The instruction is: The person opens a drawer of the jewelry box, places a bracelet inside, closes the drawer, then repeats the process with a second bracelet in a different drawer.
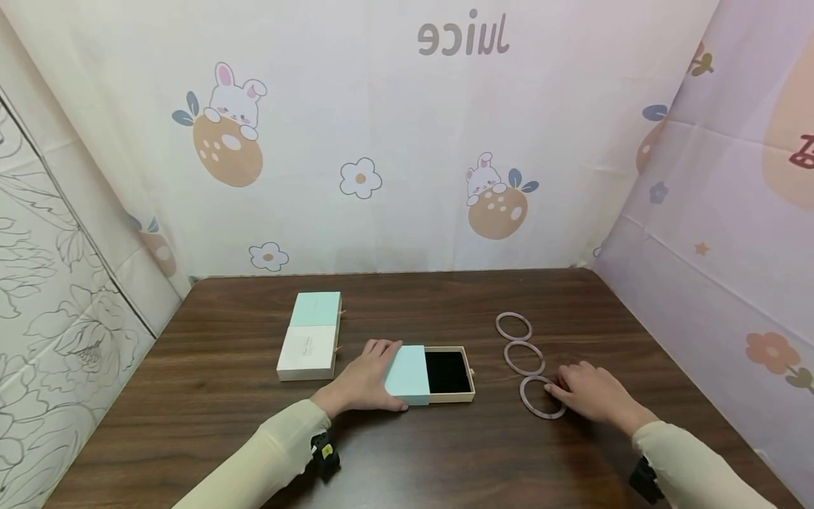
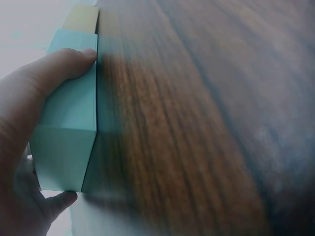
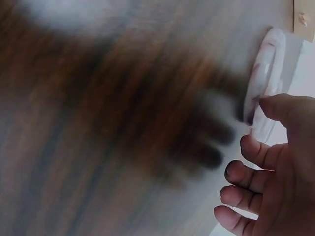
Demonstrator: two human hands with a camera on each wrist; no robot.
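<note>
The left hand (image 1: 365,378) is gripping a part-open box (image 1: 408,376) midway across the surface (image 1: 458,459), while the right hand (image 1: 596,394), its hold unclear, is touching the nearest ring (image 3: 254,83) toward the right edge, seemingly starting a pickup next calling for a firm pinch.

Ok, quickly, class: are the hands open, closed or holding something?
Left hand: closed round the light-blue box, holding it.
Right hand: at the nearest ring, but whether it pinches it cannot be told.
</note>
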